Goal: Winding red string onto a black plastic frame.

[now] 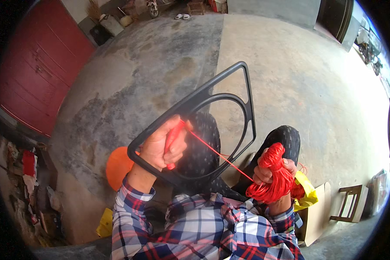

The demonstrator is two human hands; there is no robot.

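Note:
My left hand (164, 145) is closed around a red-wrapped part of a black frame (188, 102), which has an angular outer rim and a curved inner bar. Red cord windings (173, 141) show between my fingers; what lies under them is hidden. The frame tilts over my lap, and its lower left corner crosses my left wrist. My right hand (264, 173) grips a thick looped hank of red cord (273, 175) above my right knee. One taut strand of cord (219, 152) runs between both hands, passing the frame's lower curve.
By my right forearm are a yellow bag (307, 193), a cardboard box (318, 212) and a small wooden stool (351, 203). An orange round object (118, 167) is left of my left arm. Clutter (34, 190) lies further left, below a red door (43, 65). White slippers (182, 16) lie far ahead.

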